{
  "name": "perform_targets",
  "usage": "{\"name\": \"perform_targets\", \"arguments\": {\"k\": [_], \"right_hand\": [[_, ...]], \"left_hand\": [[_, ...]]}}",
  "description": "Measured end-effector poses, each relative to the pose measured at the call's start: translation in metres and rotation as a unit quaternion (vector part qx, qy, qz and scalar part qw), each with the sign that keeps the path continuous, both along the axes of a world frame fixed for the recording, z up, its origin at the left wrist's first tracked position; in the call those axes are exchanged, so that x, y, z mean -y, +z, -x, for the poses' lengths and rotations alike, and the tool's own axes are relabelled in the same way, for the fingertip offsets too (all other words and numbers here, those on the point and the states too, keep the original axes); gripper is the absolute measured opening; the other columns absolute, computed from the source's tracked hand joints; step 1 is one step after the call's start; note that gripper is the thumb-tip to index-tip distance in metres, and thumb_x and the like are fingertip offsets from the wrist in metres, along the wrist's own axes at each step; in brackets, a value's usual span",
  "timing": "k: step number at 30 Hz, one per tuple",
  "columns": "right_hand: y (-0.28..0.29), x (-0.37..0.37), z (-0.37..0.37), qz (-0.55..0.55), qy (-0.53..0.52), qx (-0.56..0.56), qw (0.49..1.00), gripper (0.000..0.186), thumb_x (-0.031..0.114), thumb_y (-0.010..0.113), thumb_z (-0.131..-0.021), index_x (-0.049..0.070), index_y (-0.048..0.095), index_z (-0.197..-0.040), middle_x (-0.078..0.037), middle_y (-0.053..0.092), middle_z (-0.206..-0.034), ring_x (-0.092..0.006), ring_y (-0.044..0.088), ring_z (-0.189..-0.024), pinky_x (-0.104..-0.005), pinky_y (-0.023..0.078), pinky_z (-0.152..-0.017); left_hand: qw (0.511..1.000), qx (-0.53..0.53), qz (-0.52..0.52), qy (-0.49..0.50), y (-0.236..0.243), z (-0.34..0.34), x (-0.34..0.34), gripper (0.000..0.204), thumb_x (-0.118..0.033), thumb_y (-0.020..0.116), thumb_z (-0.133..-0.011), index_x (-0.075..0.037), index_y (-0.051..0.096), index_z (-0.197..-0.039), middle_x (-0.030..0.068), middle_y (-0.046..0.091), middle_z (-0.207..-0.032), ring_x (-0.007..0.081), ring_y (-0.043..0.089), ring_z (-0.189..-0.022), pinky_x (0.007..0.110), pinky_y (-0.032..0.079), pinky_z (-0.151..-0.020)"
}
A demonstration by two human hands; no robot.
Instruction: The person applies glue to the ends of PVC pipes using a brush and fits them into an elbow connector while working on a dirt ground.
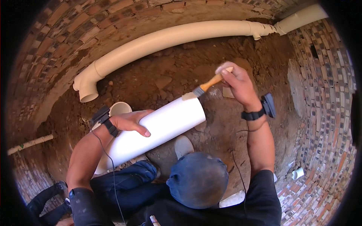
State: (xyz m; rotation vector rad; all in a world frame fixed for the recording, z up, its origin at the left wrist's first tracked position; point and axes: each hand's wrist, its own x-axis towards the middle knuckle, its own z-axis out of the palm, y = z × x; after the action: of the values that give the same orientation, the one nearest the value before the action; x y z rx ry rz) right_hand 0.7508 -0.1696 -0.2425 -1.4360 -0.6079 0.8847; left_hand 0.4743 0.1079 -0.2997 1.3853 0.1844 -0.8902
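Note:
My left hand (pixel 132 122) is wrapped over a smooth white plastic pipe (pixel 169 121), its thumb lying along the near side. The pipe slants from my left leg up toward the right, its end rim facing right. Pinched in my right hand (pixel 238 83) is a paintbrush (pixel 214 80) with a yellow wooden handle and a metal band. Its bristles touch the top of the pipe at that end, where a pale tan patch (pixel 189 96) shows. Both wrists wear black straps with small devices and thin cables.
A long cream pipe (pixel 169 39) with an elbow (pixel 89 87) lies along the brick wall (pixel 113 17) over brown soil. A cream pipe piece (pixel 120 108) stands behind my left wrist. A small white fitting (pixel 298 173) lies at right. Another person's legs (pixel 43 199) show lower left.

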Motion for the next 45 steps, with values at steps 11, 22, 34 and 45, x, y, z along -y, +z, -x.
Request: {"name": "perform_targets", "arguments": {"k": [11,22,34,45], "right_hand": [[0.003,-0.032,0.005,0.099,0.008,0.189,0.977,0.020,0.020,0.060,-0.098,0.001,0.066,-0.098,-0.004,0.065,-0.085,-0.0108,0.057,-0.082,-0.0287,0.048,-0.075],[-0.018,0.026,0.049,0.012,-0.133,0.093,0.987,0.020,0.021,0.058,-0.102,0.002,0.064,-0.105,0.002,0.055,-0.079,-0.0058,0.047,-0.070,-0.0235,0.039,-0.060],[-0.140,0.040,0.088,-0.149,-0.324,-0.363,0.861,0.016,0.019,0.053,-0.102,0.003,0.058,-0.104,-0.001,0.048,-0.073,-0.0107,0.044,-0.060,-0.0257,0.036,-0.052],[-0.105,-0.029,0.024,-0.122,-0.174,-0.365,0.906,0.017,0.018,0.052,-0.102,0.003,0.060,-0.098,-0.003,0.048,-0.074,-0.0101,0.041,-0.060,-0.0249,0.035,-0.051]], "left_hand": [[0.999,-0.006,0.032,-0.020,-0.002,-0.005,0.002,0.103,-0.036,0.087,-0.066,0.000,0.036,-0.148,0.0129,0.053,-0.135,0.0234,0.048,-0.127,0.036,0.039,-0.108],[0.993,-0.065,0.045,0.091,-0.001,0.013,-0.019,0.111,-0.038,0.084,-0.067,0.000,0.026,-0.154,0.0160,0.046,-0.146,0.0260,0.042,-0.135,0.038,0.032,-0.114],[0.990,-0.061,0.084,0.098,0.022,-0.008,-0.021,0.109,-0.037,0.079,-0.069,0.000,0.025,-0.156,0.0166,0.042,-0.151,0.0275,0.039,-0.139,0.038,0.028,-0.116],[0.994,-0.037,0.099,0.021,0.012,0.005,-0.012,0.107,-0.035,0.080,-0.067,-0.001,0.028,-0.155,0.0159,0.043,-0.149,0.0268,0.038,-0.139,0.039,0.025,-0.117]]}}
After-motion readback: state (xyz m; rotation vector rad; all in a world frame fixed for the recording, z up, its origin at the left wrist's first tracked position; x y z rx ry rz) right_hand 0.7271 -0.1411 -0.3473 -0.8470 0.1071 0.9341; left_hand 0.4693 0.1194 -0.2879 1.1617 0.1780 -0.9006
